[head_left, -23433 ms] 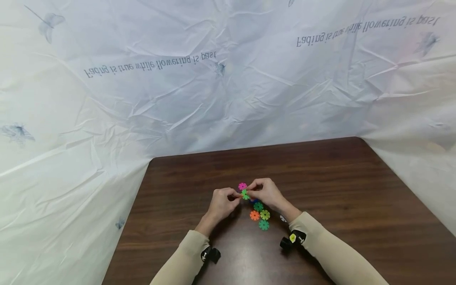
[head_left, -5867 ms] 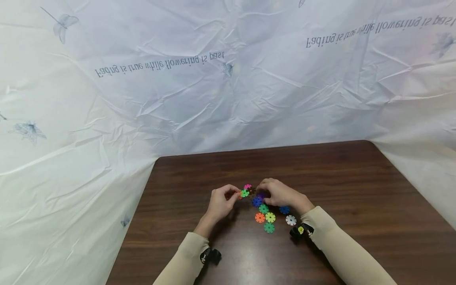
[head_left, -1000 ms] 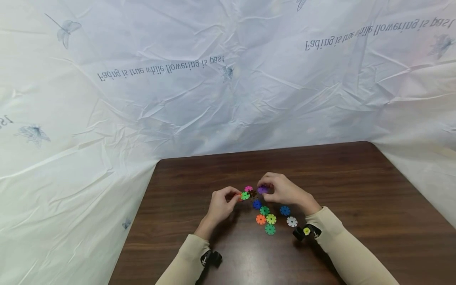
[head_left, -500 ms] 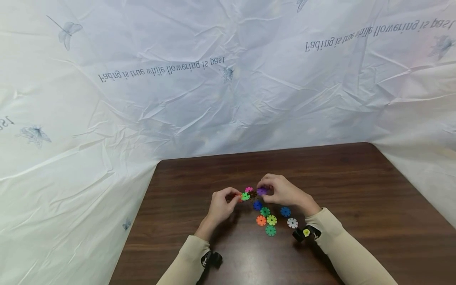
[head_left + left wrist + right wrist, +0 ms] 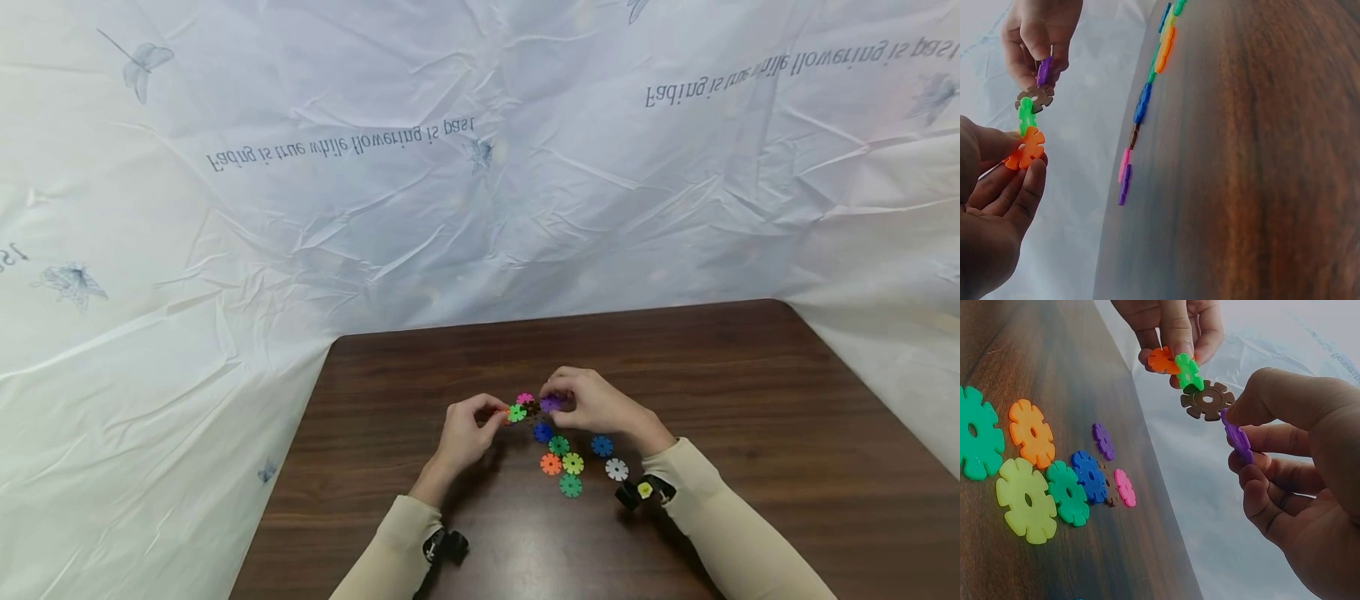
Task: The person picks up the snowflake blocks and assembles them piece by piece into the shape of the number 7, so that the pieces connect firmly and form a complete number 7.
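Observation:
My left hand pinches an orange interlocking disc between thumb and fingers. Slotted onto that disc is a bright green disc, which in turn meets a brown disc. My right hand pinches a purple disc edge-on at the brown one's rim. Whether the purple slot is fully engaged I cannot tell. This short chain is held up above the table, as both wrist views show.
Loose discs lie on the brown table: pink, dark blue, orange, yellow, greens, blue, white, and another purple. A pale printed sheet hangs behind.
Earlier both hands were at the green disc; later my right hand reached down by the purple discs. It has since lifted one and brought it slightly left to the brown disc.

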`<state>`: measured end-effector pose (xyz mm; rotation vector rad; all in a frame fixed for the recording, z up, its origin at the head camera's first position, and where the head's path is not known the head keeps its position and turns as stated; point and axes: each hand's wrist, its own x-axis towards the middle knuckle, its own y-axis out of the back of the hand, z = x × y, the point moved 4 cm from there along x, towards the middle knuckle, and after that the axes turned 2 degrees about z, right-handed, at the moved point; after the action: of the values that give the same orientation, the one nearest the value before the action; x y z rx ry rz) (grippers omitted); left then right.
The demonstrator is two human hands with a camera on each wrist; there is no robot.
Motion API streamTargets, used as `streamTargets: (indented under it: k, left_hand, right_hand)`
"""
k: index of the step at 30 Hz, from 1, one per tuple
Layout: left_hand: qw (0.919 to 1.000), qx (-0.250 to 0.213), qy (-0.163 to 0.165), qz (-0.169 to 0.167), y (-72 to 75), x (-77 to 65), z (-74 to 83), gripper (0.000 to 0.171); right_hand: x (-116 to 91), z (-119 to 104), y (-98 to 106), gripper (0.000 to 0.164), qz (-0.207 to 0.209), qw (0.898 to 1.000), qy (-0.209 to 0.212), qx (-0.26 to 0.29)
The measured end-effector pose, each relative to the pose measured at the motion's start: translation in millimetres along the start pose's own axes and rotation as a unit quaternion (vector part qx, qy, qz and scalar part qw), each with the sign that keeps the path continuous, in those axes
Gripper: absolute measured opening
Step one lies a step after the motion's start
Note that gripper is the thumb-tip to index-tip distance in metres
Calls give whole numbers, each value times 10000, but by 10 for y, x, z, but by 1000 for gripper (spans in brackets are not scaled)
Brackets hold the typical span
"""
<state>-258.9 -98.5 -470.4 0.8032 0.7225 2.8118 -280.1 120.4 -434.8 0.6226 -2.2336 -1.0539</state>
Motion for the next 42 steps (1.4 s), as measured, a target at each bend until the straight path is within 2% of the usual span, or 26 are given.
streamTargets:
  k: [26, 36, 42]
  left_hand:
    - [9999, -39, -160, -53, -32, -2, 9, 4]
    - [9997, 92, -205, -65, -29, 4, 29, 3]
    - [9991, 269, -322, 31, -31, -12, 48, 3]
  right_hand:
    - [-3, 5, -8, 25, -111, 9996, -225, 91]
    - [-16, -21, -13, 28, -377, 9993, 14, 53]
    - [-27, -28, -58, 27, -305, 9994, 177, 68]
